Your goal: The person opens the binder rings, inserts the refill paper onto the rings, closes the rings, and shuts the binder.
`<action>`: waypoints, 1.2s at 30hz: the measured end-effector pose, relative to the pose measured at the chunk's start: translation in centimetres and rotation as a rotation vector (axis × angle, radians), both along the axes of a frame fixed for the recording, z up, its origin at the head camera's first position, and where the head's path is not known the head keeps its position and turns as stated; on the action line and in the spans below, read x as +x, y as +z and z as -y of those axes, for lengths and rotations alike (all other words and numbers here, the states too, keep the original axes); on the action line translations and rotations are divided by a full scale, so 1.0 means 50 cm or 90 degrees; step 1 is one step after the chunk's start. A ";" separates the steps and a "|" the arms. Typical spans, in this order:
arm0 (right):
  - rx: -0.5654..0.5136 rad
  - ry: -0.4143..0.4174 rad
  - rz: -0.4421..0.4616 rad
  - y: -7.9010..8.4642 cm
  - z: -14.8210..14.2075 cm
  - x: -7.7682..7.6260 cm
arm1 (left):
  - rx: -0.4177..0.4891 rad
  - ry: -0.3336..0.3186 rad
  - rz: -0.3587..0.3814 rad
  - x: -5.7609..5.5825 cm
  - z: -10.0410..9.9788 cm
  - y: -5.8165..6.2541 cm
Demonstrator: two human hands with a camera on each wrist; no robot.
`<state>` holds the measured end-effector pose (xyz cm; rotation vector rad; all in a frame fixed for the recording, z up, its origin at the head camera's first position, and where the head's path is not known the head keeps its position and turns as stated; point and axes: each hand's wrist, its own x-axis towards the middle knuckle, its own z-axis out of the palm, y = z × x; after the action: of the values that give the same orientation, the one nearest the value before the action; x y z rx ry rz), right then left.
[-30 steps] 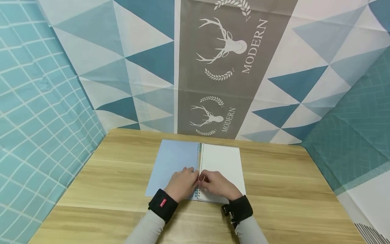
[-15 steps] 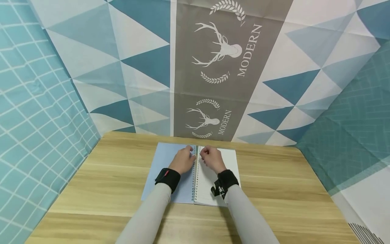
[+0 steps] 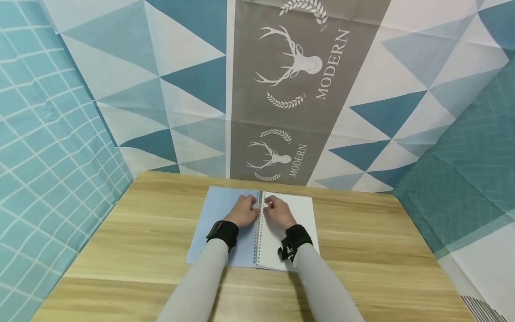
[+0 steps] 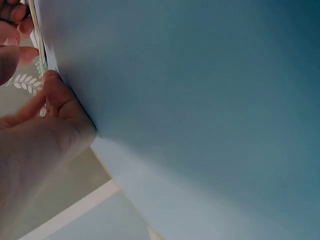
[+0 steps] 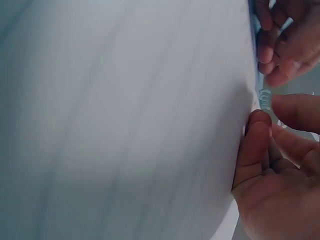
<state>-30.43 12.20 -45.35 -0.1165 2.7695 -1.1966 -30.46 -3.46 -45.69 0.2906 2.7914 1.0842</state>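
A ring-bound notebook lies open, its blue cover on the left and its white page on the right. Two rows of holes flank the binding; pale green rings show near its far end in the right wrist view. My left hand rests on the cover's inner edge, thumb and bent fingers apart beside the binding. Across from it, my right hand touches the page's inner edge with loosely bent fingers, its thumb apart from them near the rings. Neither hand plainly pinches anything.
The notebook lies on a wooden table, near its back edge. Behind the table hangs a patterned cloth with deer heads and triangles. A blue checked sheet stands at the left, a green one at the right.
Both hands have moved from the near part of the binding to its far part. Since half a second ago, the right thumb and fingers have spread slightly. The notebook still lies open.
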 end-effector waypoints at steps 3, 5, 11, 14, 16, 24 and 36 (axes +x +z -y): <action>-0.014 -0.006 0.029 0.003 -0.002 0.000 | 0.004 -0.007 0.008 -0.001 0.000 0.001; -0.033 -0.011 0.054 0.004 -0.003 -0.001 | 0.000 -0.005 0.016 -0.001 0.000 0.002; -0.087 -0.027 0.100 0.009 -0.007 -0.006 | -0.010 -0.004 0.026 0.001 -0.003 0.011; -0.099 -0.025 0.104 0.009 -0.008 -0.008 | -0.018 -0.010 0.028 0.001 -0.003 0.015; -0.103 -0.023 0.105 0.009 -0.009 -0.009 | -0.021 -0.012 0.027 0.001 -0.002 0.016; -0.076 -0.016 0.097 0.013 -0.003 -0.007 | -0.011 -0.008 0.034 -0.004 0.002 0.011; -0.042 0.015 0.092 0.017 -0.008 -0.003 | -0.007 -0.015 0.030 -0.001 0.001 0.014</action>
<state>-30.59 12.59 -44.48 -0.0667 2.5993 -1.2396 -30.48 -3.49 -45.00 0.2915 2.7449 1.0572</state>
